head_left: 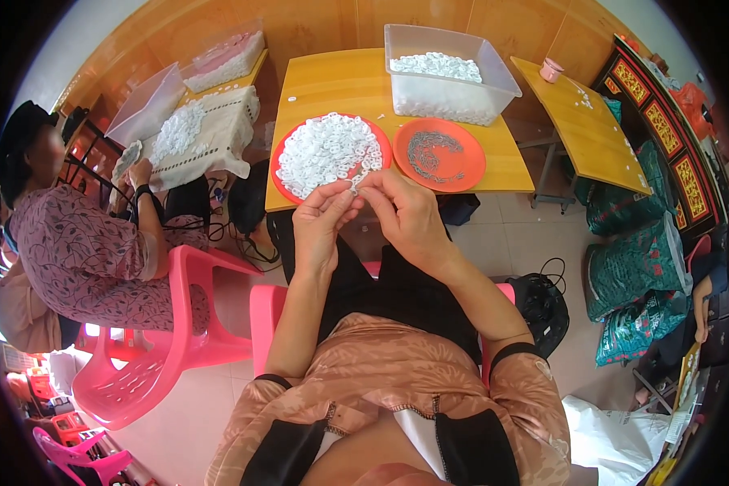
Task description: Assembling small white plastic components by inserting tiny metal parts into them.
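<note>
My left hand [326, 220] and my right hand [407, 217] meet just over the near edge of the yellow table [324, 85]. Thumbs and fingertips of both are pinched together around a small white plastic piece [354, 188], mostly hidden by the fingers. Directly beyond them, a red round tray [386, 151] carries a heap of small white ring-like plastic pieces [329, 150]. To its right, small dark metal parts [424, 156] lie in a curved pile on an orange-red plate [473, 160].
A clear plastic bin [498, 79] of white pieces stands at the table's back right. On the left, a person [97, 243] works at a cloth-covered table [219, 134]; a pink chair [188, 316] is beside me. Green sacks [636, 263] and another yellow table [575, 121] are right.
</note>
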